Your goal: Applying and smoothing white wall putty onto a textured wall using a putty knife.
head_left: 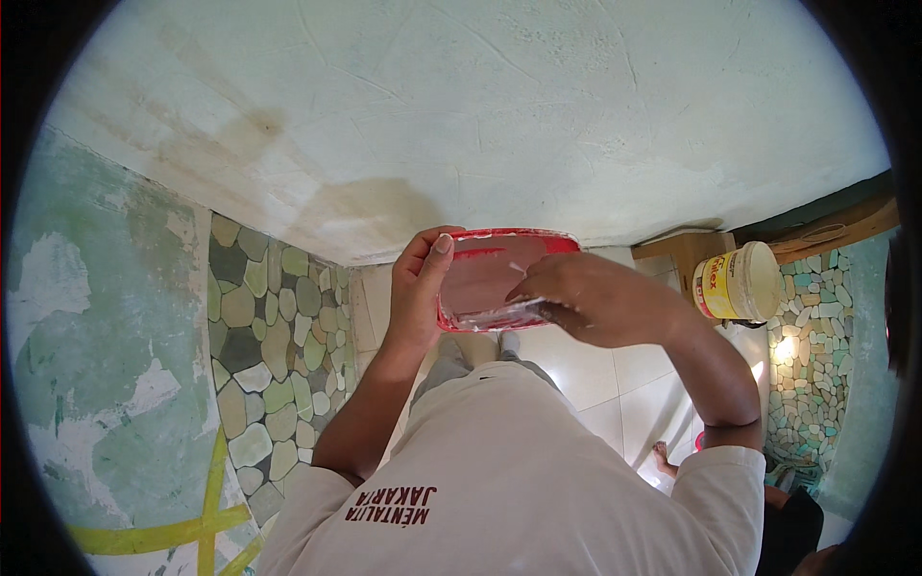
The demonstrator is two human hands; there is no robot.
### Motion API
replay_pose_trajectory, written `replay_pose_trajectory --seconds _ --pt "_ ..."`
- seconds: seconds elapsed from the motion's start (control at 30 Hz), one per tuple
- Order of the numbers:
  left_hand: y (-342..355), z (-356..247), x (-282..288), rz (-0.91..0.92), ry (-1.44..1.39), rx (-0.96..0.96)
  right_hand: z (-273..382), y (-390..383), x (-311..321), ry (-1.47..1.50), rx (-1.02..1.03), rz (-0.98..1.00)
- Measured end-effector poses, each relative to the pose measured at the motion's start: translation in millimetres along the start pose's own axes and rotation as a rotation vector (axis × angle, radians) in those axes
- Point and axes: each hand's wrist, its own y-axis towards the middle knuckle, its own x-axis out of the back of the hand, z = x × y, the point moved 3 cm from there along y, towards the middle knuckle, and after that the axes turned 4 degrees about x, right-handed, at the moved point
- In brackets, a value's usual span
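Observation:
A red tub [485, 283], its inside and rim smeared with whitish paste, is held up in front of my body, close to the pale wall. My left hand [420, 283] grips its left side, with the thumb over the rim and the fingers round the outside. My right hand [605, 298] reaches over the tub's right side, fingers bent and closed. Under those fingers, along the near rim, a flat, whitish-smeared strip [519, 314] shows. Whether it is a tool in my grip or part of the rim I cannot tell.
The pale, rough wall [538, 115] rises ahead. At right, a white bucket with a yellow label [735, 283] stands by wooden boards [836, 230]. Pebble-patterned surfaces [279, 355] lie on both sides of white floor tiles [600, 422]. Another person's foot [663, 459] shows at lower right.

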Motion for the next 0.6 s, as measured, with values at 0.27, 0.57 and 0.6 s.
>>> replay_pose_trajectory --seconds 0.27,0.57,0.6 --pt "4 20 -27 -0.019 -0.018 0.002 -19 -28 12 0.071 0.020 0.004" --pt "10 32 -48 -0.042 -0.020 0.029 -36 -53 20 0.047 -0.008 -0.094" --pt "10 33 -50 -0.044 -0.040 0.032 -39 -54 15 0.050 0.031 -0.099"
